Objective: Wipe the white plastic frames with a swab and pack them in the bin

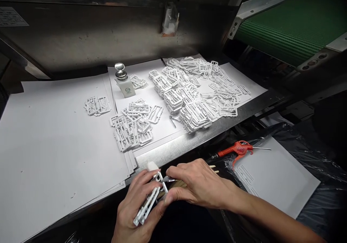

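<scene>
My left hand (135, 207) is closed around a few small white plastic frames (146, 208), low in front of the table edge. A white cover sits at one of its fingertips. My right hand (200, 185) grips a small knife (168, 179), its pointed metal blade reaching over one frame held tilted up. The right thumb presses near the lower end of that same frame. Most of the knife's handle is hidden by the fingers. Just beyond the left hand, a loose pile of similar white frames (132, 127) lies on the paper-covered table.
Neat stacks of frames (173, 100) and a scattered heap (222, 87) fill the table's right part. A pump bottle (125, 84) stands behind the pile. At right lie a red air blow gun (240, 149) and a grey-white sheet (287, 174); a green conveyor belt (295, 22) runs above.
</scene>
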The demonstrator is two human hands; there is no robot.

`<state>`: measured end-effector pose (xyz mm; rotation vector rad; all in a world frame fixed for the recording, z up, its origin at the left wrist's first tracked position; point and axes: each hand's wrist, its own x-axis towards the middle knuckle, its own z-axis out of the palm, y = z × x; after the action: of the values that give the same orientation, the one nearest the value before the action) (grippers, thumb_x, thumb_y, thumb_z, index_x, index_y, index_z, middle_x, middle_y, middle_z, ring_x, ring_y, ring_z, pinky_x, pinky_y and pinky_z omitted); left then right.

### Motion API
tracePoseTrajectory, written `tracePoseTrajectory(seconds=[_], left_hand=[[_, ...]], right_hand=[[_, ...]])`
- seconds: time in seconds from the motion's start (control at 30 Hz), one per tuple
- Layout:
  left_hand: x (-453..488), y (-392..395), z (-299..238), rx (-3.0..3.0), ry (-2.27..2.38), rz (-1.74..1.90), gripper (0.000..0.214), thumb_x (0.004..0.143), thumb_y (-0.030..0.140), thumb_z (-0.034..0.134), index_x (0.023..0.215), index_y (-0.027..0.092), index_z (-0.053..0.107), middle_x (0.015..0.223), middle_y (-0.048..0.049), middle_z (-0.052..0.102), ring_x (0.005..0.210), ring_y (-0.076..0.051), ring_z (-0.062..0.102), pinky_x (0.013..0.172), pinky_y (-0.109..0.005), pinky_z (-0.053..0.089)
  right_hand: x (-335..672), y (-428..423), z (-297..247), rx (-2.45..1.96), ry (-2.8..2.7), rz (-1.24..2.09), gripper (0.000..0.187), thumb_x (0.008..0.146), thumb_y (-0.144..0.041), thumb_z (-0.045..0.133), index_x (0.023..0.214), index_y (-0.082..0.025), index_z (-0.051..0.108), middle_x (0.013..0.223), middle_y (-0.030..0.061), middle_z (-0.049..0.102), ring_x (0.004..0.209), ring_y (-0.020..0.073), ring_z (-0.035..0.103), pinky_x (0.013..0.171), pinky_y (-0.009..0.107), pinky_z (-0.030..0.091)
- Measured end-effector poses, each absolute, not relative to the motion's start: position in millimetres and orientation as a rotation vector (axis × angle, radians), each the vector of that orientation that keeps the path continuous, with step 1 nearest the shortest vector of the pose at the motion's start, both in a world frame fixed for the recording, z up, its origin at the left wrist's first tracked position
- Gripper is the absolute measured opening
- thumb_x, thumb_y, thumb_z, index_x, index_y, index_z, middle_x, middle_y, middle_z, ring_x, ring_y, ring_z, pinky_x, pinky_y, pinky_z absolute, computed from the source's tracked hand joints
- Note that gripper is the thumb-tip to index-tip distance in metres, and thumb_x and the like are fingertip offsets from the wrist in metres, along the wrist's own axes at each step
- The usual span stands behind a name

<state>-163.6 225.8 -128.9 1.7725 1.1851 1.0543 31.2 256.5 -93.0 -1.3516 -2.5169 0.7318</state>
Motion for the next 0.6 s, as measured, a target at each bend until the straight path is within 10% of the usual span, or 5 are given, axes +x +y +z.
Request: tracePoseTrajectory(seconds=[0.6], left_hand=[[-160.2, 224.7, -128.2, 1.613, 1.202, 1.108, 0.022, 0.073, 0.019, 0.070, 0.092, 0.027, 0.063, 0.109, -0.0014, 0.064, 0.104, -0.024, 0.058, 0.098, -0.040, 0.040]], right_hand=[[27.7, 257.3, -97.3, -1.377, -2.543, 0.525, 0.050, 0.080, -0.070, 0.038, 0.087, -0.023, 0.053, 0.058, -0.0036, 0.054, 0.049, 0.0120, 0.048, 0.047, 0.025, 0.014]])
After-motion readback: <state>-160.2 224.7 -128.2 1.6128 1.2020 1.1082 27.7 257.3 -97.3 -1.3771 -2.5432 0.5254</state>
